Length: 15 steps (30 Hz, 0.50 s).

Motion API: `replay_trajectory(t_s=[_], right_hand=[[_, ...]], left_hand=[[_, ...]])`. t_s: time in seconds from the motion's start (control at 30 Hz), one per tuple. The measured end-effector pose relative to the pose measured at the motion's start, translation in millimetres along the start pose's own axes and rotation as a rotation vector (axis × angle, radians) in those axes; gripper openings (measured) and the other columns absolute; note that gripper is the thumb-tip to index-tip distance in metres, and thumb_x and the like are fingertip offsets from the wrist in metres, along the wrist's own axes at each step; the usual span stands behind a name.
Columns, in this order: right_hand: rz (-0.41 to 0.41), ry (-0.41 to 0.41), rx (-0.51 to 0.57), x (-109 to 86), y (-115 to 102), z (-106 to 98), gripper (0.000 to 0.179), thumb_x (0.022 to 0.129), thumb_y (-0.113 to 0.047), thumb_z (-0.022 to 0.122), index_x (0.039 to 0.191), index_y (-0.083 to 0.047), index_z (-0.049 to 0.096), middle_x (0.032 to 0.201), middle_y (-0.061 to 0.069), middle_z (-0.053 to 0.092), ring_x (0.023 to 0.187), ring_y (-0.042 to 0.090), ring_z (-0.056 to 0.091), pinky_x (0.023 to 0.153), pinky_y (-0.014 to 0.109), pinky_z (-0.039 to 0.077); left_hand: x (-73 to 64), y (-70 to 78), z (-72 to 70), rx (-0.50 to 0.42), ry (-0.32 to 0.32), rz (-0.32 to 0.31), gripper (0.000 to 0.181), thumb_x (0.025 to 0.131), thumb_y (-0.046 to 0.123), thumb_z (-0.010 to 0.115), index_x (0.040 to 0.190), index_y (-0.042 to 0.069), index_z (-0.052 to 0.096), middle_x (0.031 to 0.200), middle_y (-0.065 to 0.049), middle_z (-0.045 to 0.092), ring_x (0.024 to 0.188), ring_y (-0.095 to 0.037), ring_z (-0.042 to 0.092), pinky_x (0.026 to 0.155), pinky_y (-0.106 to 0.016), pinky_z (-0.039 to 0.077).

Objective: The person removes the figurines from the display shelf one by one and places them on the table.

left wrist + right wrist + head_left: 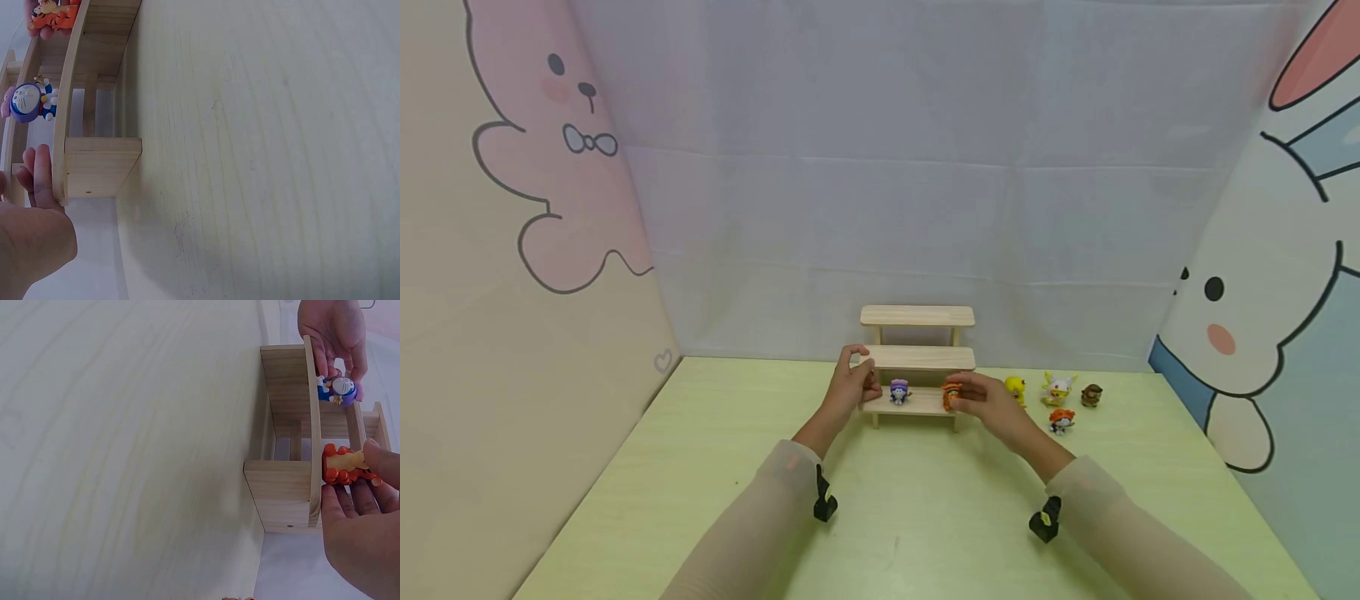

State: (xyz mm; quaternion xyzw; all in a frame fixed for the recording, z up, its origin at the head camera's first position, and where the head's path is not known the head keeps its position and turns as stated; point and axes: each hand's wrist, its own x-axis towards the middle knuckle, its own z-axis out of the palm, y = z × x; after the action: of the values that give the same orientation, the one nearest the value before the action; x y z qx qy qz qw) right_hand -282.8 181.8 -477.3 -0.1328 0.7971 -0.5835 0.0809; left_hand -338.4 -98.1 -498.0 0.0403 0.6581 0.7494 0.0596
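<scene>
A three-tier wooden shelf (917, 358) stands against the back wall. My right hand (997, 406) grips an orange tiger figurine (951, 395) at the right end of the lowest tier, thumb on one side and fingers on the other. In the right wrist view the tiger figurine (342, 465) is upright, its feet at the board. A blue-and-white cat figurine (898, 392) with a purple-pink hat stands toward the left of that tier. My left hand (848, 390) is at the shelf's left end, its fingers (42, 178) extended beside the lowest board, holding nothing.
Right of the shelf, several figurines stand on the pale table (880, 508): a yellow one (1016, 389), a white-and-yellow one (1057, 389), a brown one (1091, 395) and an orange-topped one (1062, 421). Cartoon-printed side panels (1247, 333) and a white cloth (880, 192) enclose the table.
</scene>
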Motion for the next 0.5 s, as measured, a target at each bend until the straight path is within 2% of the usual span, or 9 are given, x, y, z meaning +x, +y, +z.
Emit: replay_trajectory(t_s=[0.33, 0.4, 0.47, 0.5], right_hand=[[0.002, -0.015, 0.018, -11.4, 2, -16, 0.049, 0.102, -0.01, 0.065, 0.148, 0.001, 0.051, 0.143, 0.023, 0.058, 0.125, 0.036, 0.062, 0.107, 0.058, 0.046], [0.0, -0.009, -0.002, -13.5, 2, -20, 0.049, 0.102, -0.011, 0.065, 0.148, 0.001, 0.05, 0.142, 0.023, 0.059, 0.124, 0.033, 0.063, 0.106, 0.053, 0.049], [-0.009, 0.002, -0.022, -15.5, 2, -23, 0.049, 0.102, -0.011, 0.065, 0.147, 0.002, 0.051, 0.14, 0.024, 0.06, 0.123, 0.029, 0.064, 0.102, 0.041, 0.053], [-0.013, 0.006, -0.027, -16.5, 2, -25, 0.049, 0.102, -0.011, 0.065, 0.147, 0.003, 0.051, 0.139, 0.025, 0.06, 0.121, 0.028, 0.064, 0.092, 0.033, 0.057]], left_hand=[[-0.2, 1.1, 1.2, -0.006, 0.007, 0.003, 0.02, 0.11, 0.016, 0.049, 0.129, 0.015, 0.042, 0.075, -0.007, 0.056, 0.067, -0.019, 0.062, 0.068, -0.031, 0.061], [-0.3, 1.2, 1.3, -0.008, 0.008, 0.004, 0.02, 0.11, 0.016, 0.049, 0.128, 0.015, 0.042, 0.075, -0.007, 0.056, 0.067, -0.019, 0.062, 0.068, -0.031, 0.061], [-0.5, 1.3, 1.5, -0.009, 0.008, 0.004, 0.02, 0.11, 0.016, 0.049, 0.128, 0.015, 0.042, 0.075, -0.007, 0.056, 0.067, -0.019, 0.062, 0.068, -0.032, 0.061], [-0.5, 1.3, 1.6, -0.009, 0.008, 0.003, 0.02, 0.11, 0.016, 0.05, 0.128, 0.015, 0.042, 0.075, -0.008, 0.056, 0.067, -0.019, 0.063, 0.068, -0.032, 0.061]])
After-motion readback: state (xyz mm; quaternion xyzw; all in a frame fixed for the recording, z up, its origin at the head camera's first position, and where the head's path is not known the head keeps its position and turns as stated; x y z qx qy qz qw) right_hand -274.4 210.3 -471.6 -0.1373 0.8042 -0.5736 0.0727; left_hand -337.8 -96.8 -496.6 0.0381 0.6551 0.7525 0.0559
